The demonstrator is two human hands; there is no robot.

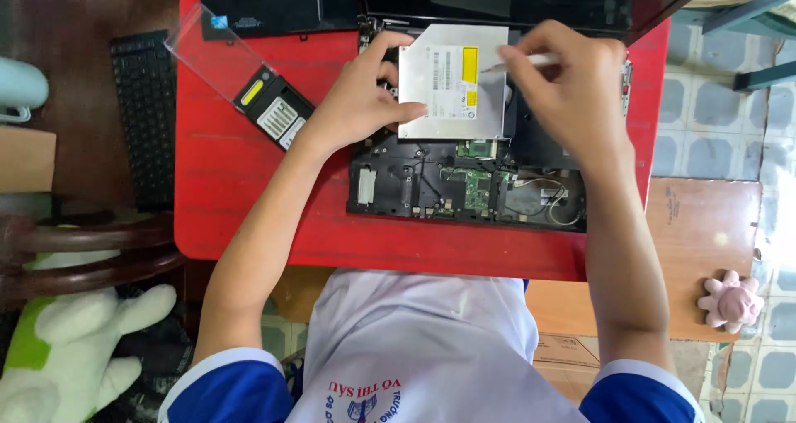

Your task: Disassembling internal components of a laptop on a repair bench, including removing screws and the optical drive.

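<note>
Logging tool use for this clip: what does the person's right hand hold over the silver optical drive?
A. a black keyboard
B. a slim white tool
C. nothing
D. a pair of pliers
B: the right hand grips a slim white tool whose tip points at the silver optical drive, which the left hand steadies.

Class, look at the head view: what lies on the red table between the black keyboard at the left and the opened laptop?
A black screwdriver-bit case with its clear lid open lies there, on the red table, in the head view.
</note>
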